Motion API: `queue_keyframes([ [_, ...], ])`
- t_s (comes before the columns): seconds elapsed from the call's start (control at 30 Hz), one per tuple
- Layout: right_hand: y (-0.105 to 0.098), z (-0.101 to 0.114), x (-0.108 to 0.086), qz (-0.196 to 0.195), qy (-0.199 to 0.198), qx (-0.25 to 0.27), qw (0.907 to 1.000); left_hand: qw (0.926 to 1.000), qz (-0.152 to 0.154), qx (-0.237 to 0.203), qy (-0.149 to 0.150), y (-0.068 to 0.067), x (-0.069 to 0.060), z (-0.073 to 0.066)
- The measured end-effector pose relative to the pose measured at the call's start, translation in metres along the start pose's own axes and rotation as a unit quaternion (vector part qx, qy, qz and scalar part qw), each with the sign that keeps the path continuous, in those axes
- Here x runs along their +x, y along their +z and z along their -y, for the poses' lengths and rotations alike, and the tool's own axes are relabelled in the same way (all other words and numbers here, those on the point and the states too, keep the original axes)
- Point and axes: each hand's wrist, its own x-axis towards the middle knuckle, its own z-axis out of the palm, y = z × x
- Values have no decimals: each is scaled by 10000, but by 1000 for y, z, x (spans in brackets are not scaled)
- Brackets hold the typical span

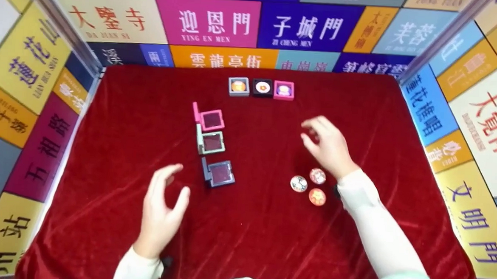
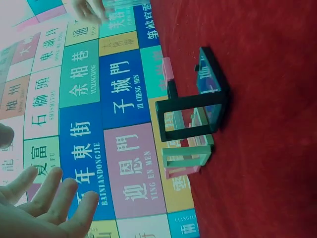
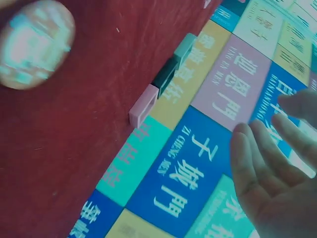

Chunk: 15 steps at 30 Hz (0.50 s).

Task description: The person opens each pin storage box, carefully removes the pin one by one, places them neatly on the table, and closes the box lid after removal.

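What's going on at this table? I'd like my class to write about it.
A person's left hand and right hand hover over a red cloth, with nothing in either grip. The left is nearest a dark blue case, in line with a mint case and a pink case, all with lids raised. Three loose discs lie near the right wrist. Three more cases sit in a row at the back, showing round designs.

you see a pink box (image 1: 211, 120), a mint box (image 1: 212, 142), a navy box (image 1: 220, 173), red cloth (image 1: 260, 238) and a patterned orange disc (image 1: 317, 197).
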Motion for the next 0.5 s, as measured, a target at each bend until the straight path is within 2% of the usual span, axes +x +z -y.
queue_keyframes([
  [0.13,27,-27,56,96,197,111,9997,9999,-104,109,-42,-13,-16,-9],
  [0.23,52,-54,91,364,508,224,9978,9993,-321,156,-49,-26,-21,-23],
  [0.37,83,-89,121,737,820,131,9938,9976,-653,216,40,-41,-27,-45],
  [0.5,99,-109,141,948,1120,-41,9892,9953,-939,249,46,-54,-37,-56],
])
